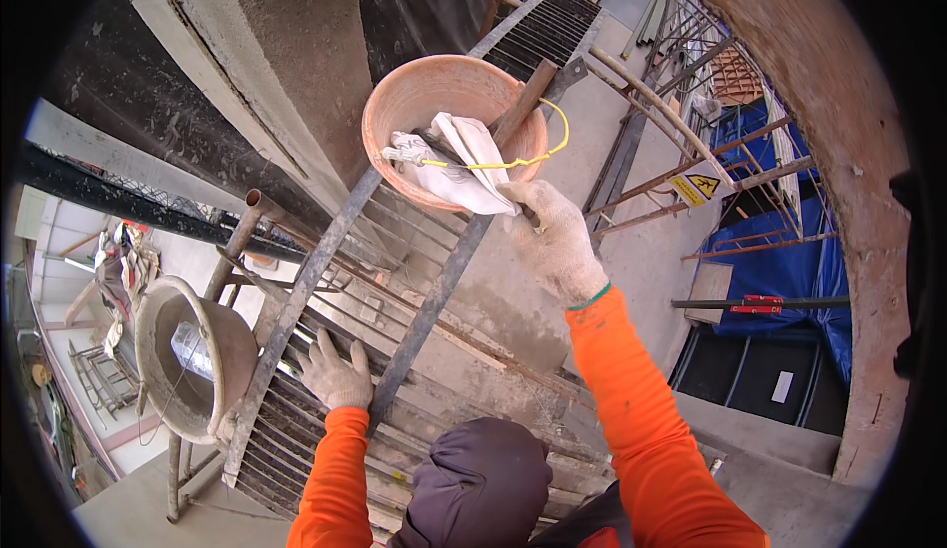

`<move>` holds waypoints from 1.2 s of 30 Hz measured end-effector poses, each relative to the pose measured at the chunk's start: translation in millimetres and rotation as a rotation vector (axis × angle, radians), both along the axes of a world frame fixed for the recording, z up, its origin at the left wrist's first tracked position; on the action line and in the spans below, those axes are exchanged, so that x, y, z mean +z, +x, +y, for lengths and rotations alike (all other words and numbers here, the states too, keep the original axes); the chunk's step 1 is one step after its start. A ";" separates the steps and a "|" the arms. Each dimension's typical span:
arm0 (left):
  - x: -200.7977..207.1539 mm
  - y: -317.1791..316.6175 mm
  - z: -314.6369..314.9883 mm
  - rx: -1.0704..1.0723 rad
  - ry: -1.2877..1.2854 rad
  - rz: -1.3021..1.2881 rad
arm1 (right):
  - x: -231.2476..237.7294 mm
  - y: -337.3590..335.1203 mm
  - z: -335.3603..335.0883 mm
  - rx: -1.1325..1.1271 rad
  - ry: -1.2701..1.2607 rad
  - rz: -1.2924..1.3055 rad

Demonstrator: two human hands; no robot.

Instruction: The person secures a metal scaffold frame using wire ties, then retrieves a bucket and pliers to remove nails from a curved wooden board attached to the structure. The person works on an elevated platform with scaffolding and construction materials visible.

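Note:
An orange bucket (395,99) stands on the far part of a slatted metal walkway board (434,292). Inside it lie a crumpled white sack (464,168) with faint dark marks and a brown wooden-looking bar (526,102) that leans over the rim. A yellow cord (565,126) loops across the bucket. In a white knit glove with a green cuff, my right hand (552,237) pinches the sack's corner at the near rim. My gloved left hand (335,372) lies on the board's slats, fingers spread, holding nothing.
A grey bucket (187,361) containing a clear plastic item hangs left of the board. Scaffold pipes (237,242) run beside it. Rising at the upper left is a concrete column (296,65). To the right are a yellow warning sign (695,188), blue tarpaulin (760,252) and a red level (758,304).

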State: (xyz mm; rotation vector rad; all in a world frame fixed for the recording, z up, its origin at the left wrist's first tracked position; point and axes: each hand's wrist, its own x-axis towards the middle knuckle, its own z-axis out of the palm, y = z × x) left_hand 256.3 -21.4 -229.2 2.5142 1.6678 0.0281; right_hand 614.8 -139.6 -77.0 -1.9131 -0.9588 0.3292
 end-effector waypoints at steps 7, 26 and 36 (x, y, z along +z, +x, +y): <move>-4.3 -2.8 0.0 -0.021 0.057 -0.010 | 36.9 33.1 19.5 -0.267 -0.241 0.687; -6.1 -4.2 0.5 0.006 -0.005 0.045 | 85.4 4.0 48.2 0.221 -0.208 0.097; -10.1 -4.2 -2.5 -0.032 0.093 -0.004 | -18.5 -113.0 33.1 0.214 -0.324 -0.746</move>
